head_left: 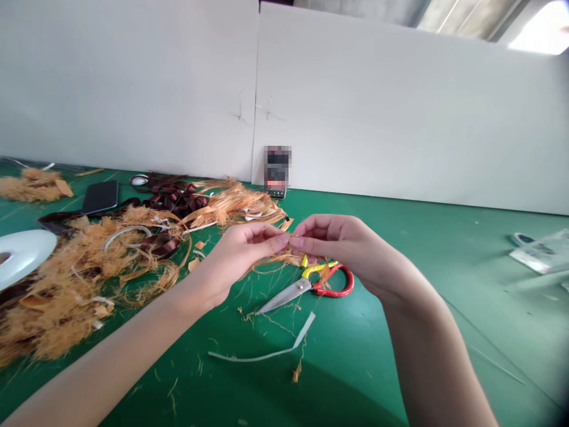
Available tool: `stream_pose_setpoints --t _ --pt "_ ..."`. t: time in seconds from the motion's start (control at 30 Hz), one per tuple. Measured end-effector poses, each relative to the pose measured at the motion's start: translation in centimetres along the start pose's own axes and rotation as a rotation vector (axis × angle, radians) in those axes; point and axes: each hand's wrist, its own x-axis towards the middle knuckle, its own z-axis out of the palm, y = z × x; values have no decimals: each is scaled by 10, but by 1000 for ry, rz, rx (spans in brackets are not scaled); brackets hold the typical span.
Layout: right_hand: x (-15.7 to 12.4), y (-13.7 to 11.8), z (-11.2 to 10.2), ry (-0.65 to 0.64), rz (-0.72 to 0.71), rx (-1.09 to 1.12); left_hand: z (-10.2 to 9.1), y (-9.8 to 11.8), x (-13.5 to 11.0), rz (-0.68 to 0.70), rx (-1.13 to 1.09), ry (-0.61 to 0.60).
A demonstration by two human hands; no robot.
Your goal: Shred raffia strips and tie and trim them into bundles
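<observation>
My left hand [251, 249] and my right hand [340, 237] meet fingertip to fingertip above the table. Both are closed in a pinch on a thin tan fibre strand [291, 236], mostly hidden by the fingers. More loose tan fibres [282, 257] show just below the hands; whether they join the pinched strand I cannot tell. Beneath my right hand lie scissors [287, 296] with red and yellow handles, blades pointing left toward me. Nearer me on the table is a bent white strip [260, 358].
A heap of tan fibre [62, 314] spreads over the left, with dark brown ribbon [175, 198] behind it. A white ring-shaped object [26, 249] and a dark phone [101, 197] lie there. Another phone [276, 172] leans on the white panel [400, 107]. Clear plastic bag [542, 254] at right.
</observation>
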Motion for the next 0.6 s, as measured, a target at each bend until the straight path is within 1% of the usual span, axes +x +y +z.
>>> stream_pose_setpoints --t 0.1,0.23,0.37,0.5,0.6 --pt "0 0 0 6 -5 17 0 -1 0 -65 -142 -48" --pt "0 1 0 -2 -15 26 -2 -4 -1 -79 -278 -118" --pt "1 2 -1 -6 -17 6 -3 -4 -2 -99 -292 -134" --pt "1 3 -2 -26 -38 -5 -3 -3 -2 -84 -294 -127" --pt "2 4 -2 -34 -54 -17 -4 -4 -1 -92 -352 -128"
